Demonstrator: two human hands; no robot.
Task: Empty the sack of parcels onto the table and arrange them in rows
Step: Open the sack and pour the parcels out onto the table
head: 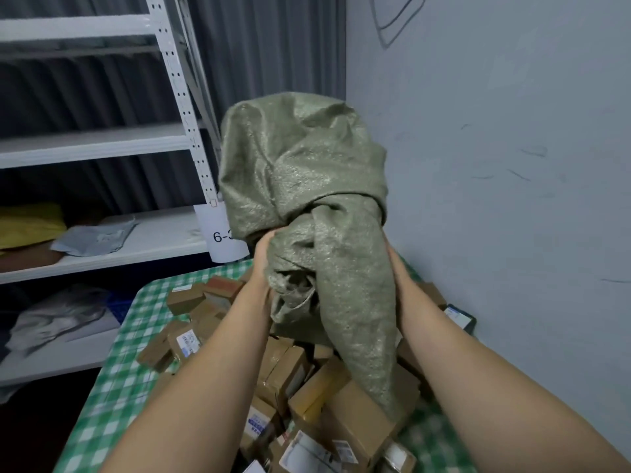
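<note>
A green woven sack (300, 165) is held up in the air above the table, bunched and crumpled, with a loose end drooping down toward the boxes. My left hand (263, 257) grips the fabric on its left side. My right hand (392, 261) holds the right side, its fingers mostly hidden behind the cloth. Below the sack lies a loose heap of several brown cardboard parcels (307, 380), many with white labels, piled on the green-and-white checked table (112, 397).
A white metal shelving rack (102, 145) stands to the left, holding yellow and grey soft packages and a paper sign reading "6-3". A pale wall (495, 165) runs close along the table's right side. A dark flat parcel (459, 317) lies by the wall.
</note>
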